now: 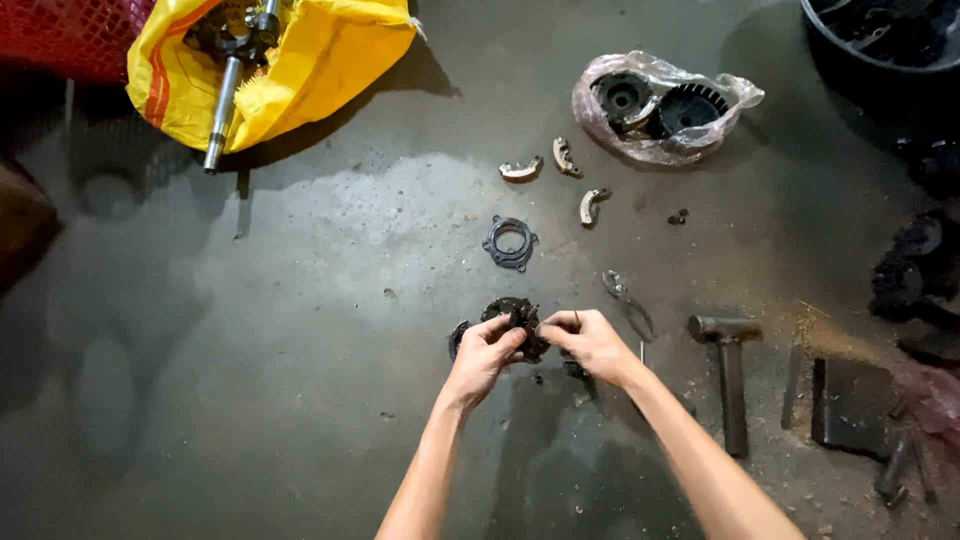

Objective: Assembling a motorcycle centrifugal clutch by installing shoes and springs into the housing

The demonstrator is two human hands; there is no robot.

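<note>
We see both hands meet over a dark, greasy round metal part (515,318) held just above the concrete floor (300,330). The left hand (490,348) wraps its fingers around the part's near edge, closed on it, while the right hand (588,340) pinches at its right side with thumb and fingertips drawn together — what exactly sits between those fingertips we cannot tell. Just beyond the part lies a black ring-shaped plate (510,243), and farther off three small curved shoes (555,175) lie near each other. A clear plastic bag (660,108) holding black toothed wheels sits beyond them. To the right of the hands lie pliers (628,300) and a hammer (730,375) — both untouched. A yellow sack (300,60) with a steel shaft (220,115) poking out lies at the far left.
</note>
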